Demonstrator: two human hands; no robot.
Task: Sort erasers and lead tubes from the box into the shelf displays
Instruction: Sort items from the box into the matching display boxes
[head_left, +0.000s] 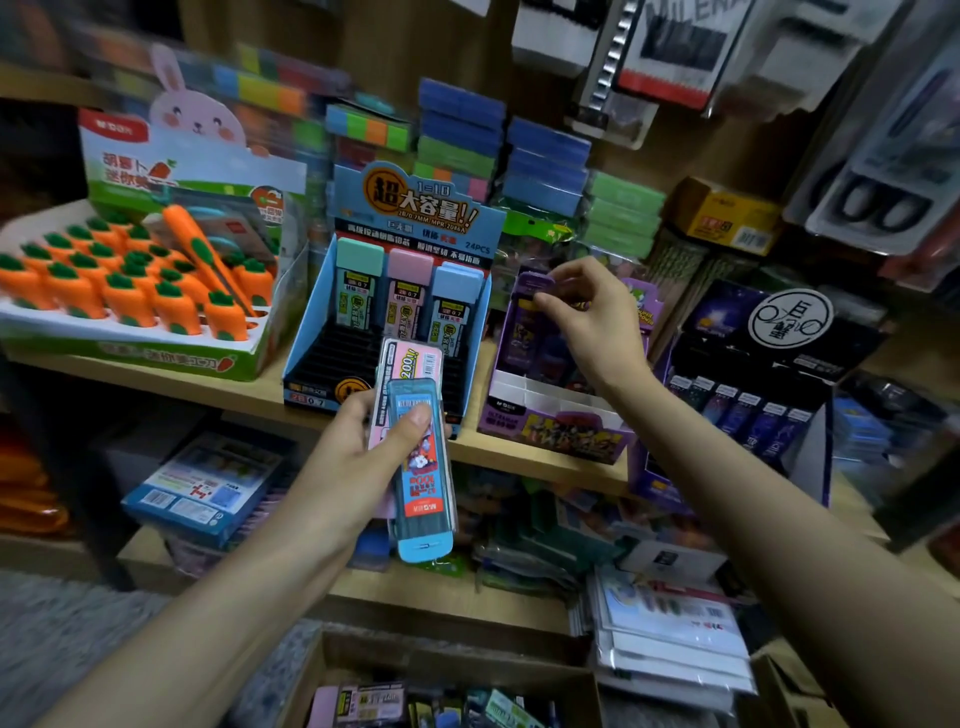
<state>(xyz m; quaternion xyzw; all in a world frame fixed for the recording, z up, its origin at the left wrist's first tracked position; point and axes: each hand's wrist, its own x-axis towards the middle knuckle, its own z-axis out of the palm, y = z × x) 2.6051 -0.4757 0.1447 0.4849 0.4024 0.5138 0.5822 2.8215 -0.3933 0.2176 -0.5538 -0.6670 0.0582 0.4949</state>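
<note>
My left hand (358, 457) grips two lead tubes in front of the shelf: a blue one (423, 478) on top and a pink one (410, 364) behind it. They hang just before the blue lead-tube display (311, 332), where three tubes stand upright at the back. My right hand (592, 317) pinches a purple lead tube (535, 283) over the purple display box (550, 415) to the right. The cardboard source box (447, 670) sits at the bottom with several tubes inside.
A carrot eraser display (130, 291) stands on the shelf at the left. A dark display of tubes (748, 395) stands at the right. Stacks of coloured packs fill the shelf back. Packets and a blue box lie on the lower shelf (447, 587).
</note>
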